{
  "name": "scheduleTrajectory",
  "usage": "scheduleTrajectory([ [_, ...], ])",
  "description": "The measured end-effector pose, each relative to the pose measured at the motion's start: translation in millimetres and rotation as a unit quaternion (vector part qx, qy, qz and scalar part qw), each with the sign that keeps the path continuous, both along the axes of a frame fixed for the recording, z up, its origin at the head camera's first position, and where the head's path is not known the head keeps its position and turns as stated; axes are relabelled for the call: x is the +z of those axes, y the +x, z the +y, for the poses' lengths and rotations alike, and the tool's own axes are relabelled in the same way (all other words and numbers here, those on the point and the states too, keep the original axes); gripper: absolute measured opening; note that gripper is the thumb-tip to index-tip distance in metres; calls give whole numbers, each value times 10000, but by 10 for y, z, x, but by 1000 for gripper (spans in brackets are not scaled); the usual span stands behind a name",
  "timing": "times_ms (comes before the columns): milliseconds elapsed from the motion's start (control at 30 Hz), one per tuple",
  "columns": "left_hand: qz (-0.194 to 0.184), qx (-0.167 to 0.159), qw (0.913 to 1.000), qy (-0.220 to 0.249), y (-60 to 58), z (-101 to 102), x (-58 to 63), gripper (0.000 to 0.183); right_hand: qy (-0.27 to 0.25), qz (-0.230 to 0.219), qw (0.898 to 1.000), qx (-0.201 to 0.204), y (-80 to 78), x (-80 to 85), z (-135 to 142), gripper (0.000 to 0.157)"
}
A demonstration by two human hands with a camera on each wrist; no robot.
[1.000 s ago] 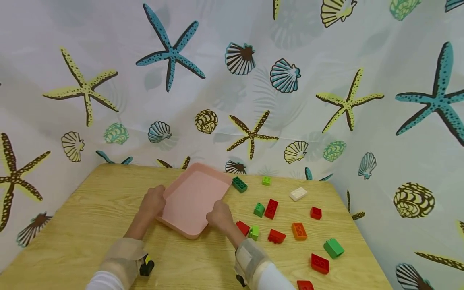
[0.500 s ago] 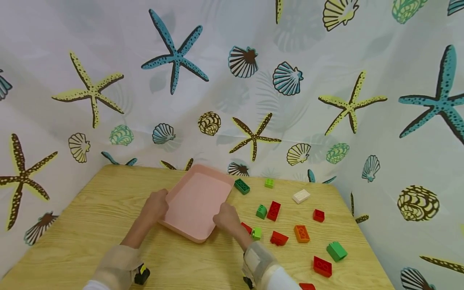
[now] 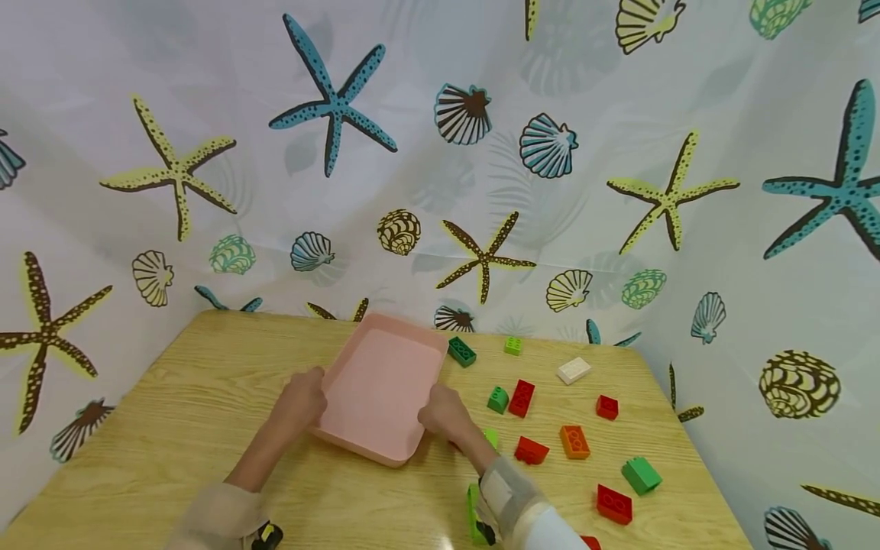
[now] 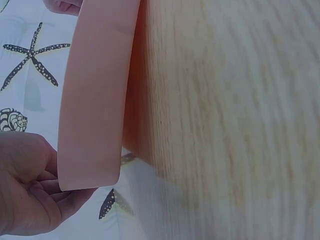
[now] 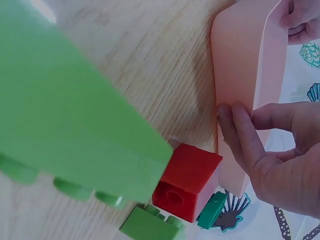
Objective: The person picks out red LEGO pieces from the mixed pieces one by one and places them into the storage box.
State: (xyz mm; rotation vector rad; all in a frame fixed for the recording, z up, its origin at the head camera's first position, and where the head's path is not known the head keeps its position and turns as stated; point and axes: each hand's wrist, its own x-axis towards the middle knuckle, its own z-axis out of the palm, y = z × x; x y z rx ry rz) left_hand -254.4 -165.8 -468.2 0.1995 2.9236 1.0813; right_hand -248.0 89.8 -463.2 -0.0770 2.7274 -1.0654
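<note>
A shallow pink tray (image 3: 381,389) sits between both hands at the middle of the table. My left hand (image 3: 302,397) grips its left side; in the left wrist view, curled fingers of that hand (image 4: 27,182) go under the tray wall (image 4: 95,95). On the opposite side, my right hand (image 3: 443,414) pinches the wall, thumb against fingers, as the right wrist view shows of this hand (image 5: 287,160). Close by the right wrist stands a light green brick (image 3: 474,513), looming large in the right wrist view. A red brick (image 5: 187,175) lies near the right fingers.
Loose toy bricks spread over the right half of the wooden table (image 3: 172,428): a dark green brick (image 3: 462,351) by the tray's far corner, a white brick (image 3: 574,370), an orange brick (image 3: 574,441) and several others. A patterned curtain (image 3: 412,176) hangs behind.
Both hands have shifted the tray to the right and slightly toward me. The light green brick by the right wrist has come into view. The grip on the tray stays the same.
</note>
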Motion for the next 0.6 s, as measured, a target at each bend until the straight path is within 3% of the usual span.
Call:
scheduleTrajectory([
  [333,327,-8,9994,-94,141,57,6,26,472,-315,9983,-119,-16,32,62,11],
  [600,152,22,9999,6,273,116,34,29,511,-237,9984,52,-4,29,139,12],
])
